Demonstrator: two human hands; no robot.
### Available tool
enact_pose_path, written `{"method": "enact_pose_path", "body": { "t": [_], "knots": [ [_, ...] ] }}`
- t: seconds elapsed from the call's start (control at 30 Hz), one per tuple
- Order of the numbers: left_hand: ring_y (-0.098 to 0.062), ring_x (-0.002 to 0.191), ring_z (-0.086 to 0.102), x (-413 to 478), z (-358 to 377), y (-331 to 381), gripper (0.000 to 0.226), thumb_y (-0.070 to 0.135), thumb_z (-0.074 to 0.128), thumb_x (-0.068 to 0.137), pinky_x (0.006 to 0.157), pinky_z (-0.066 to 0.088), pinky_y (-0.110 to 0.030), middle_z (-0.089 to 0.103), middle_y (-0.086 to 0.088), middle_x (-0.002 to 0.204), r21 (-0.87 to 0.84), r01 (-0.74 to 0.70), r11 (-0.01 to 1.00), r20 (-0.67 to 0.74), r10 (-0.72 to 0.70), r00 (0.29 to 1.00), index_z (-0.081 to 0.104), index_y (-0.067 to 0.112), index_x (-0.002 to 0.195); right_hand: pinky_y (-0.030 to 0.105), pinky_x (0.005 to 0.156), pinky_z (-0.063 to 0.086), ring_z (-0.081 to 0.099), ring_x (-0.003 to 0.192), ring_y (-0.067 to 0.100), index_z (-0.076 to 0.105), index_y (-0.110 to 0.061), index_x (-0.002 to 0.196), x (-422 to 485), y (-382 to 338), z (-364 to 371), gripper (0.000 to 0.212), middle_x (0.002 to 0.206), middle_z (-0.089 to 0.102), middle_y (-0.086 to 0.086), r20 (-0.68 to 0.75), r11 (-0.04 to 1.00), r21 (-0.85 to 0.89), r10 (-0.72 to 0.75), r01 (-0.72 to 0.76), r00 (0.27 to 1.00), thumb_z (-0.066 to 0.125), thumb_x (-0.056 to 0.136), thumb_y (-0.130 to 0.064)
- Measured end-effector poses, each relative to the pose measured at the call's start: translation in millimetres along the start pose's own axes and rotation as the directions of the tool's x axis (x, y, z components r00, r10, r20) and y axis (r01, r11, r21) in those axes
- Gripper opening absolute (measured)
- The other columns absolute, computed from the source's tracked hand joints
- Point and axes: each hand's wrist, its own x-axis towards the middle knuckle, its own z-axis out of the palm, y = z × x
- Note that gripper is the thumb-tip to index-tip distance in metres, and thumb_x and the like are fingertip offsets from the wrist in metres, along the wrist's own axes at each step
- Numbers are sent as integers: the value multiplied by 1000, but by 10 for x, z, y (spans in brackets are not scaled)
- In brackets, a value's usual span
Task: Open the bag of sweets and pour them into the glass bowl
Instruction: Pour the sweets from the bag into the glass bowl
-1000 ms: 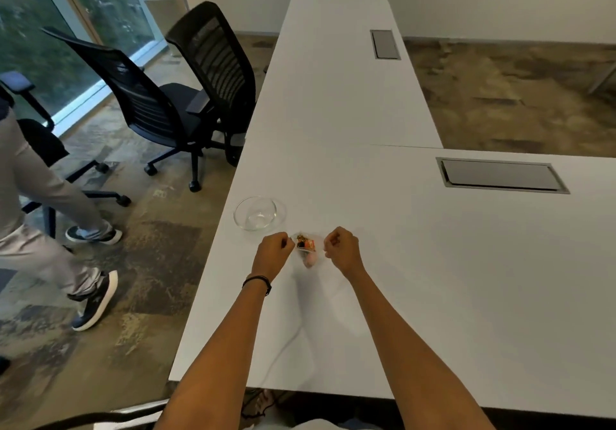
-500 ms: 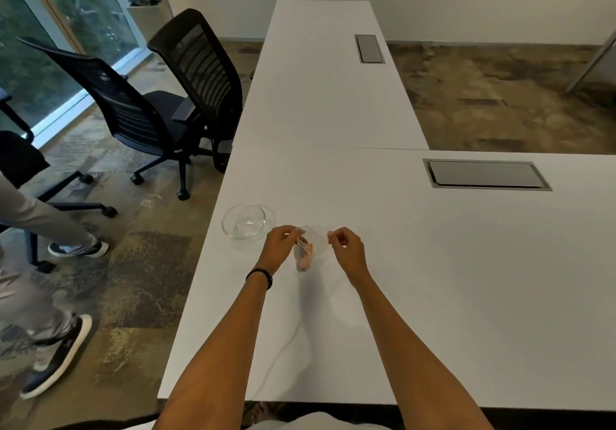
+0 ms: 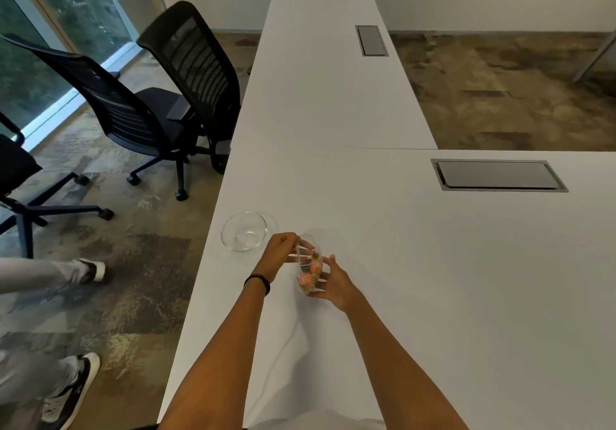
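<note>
Bag of sweets (image 3: 309, 271) pinched at top by left hand (image 3: 279, 252), cradled underneath by right hand (image 3: 334, 285), mouth twd empty glass bowl (image 3: 244, 231) just beside, prob. for pouring.

Two black office chairs (image 3: 160, 103) stand left of the white table (image 3: 433, 263).

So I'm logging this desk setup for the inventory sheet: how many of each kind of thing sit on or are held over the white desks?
Glass bowl: 1
Bag of sweets, held in the left hand and right hand: 1
Grey cable hatches in the desktops: 2
Total: 4
</note>
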Motion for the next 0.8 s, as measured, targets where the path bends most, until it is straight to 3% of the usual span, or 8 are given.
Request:
{"method": "enact_pose_path", "body": {
  "t": [0.13,0.3,0.4,0.47,0.57,0.63,0.73,0.8],
  "knots": [
    [-6,73,72,98,-130,-2,35,11,35,96,59,53,-11,73,-7,86,-76,-8,997,-68,3,998,66,-7,92,50,89,48,56,103,32,41,-10,137,154,-97,180,52,126,52,22,-21,998,50,37,-36,999,25,100,-43],
    [-26,99,67,224,-305,-34,27,21,37,99,71,59,-21,70,-14,105,-251,-11,968,-232,-49,971,58,4,95,47,77,54,61,85,25,46,-6,130,389,-221,444,41,97,59,12,-70,997,77,16,-11,997,38,100,-32],
    [-21,101,67,250,-356,-77,35,35,32,101,74,56,-23,70,-9,108,-351,-55,935,-345,-75,935,61,17,93,46,71,55,61,87,28,46,-5,129,529,-290,633,38,104,58,15,-115,990,140,5,11,993,43,99,-27],
    [-20,103,64,258,-334,-120,42,42,26,100,76,52,-23,68,-5,110,-401,-71,913,-412,-111,904,63,21,100,47,73,56,61,101,35,46,-5,129,616,-330,757,37,118,55,19,-144,992,125,-8,26,990,44,98,-26],
    [-20,106,60,286,-270,-216,53,49,19,99,78,49,-25,64,-5,117,-496,-41,867,-444,-213,870,56,18,123,46,83,56,59,109,33,52,-9,121,748,-365,880,30,128,56,19,-210,995,-96,-58,38,976,43,97,-25],
    [-21,107,56,288,-259,-267,60,53,14,98,86,47,-30,59,-5,119,-548,-17,836,-454,-280,846,48,17,133,41,75,58,60,105,30,54,-9,118,789,-372,935,27,127,56,19,-223,979,-198,-88,44,971,43,96,-23],
    [-25,112,55,298,-302,-313,65,54,14,97,91,45,-35,57,-9,122,-581,30,814,-462,-359,811,45,12,137,37,66,58,60,110,34,54,-4,118,818,-362,970,27,125,57,20,-243,960,-271,-135,67,960,45,95,-18],
    [-28,114,57,324,-356,-330,60,49,19,99,86,49,-33,59,-15,128,-543,61,837,-476,-366,800,48,9,134,44,78,59,61,110,35,55,-3,118,832,-359,994,28,124,58,21,-273,944,-323,-167,74,947,43,95,-15]
  ]
}}
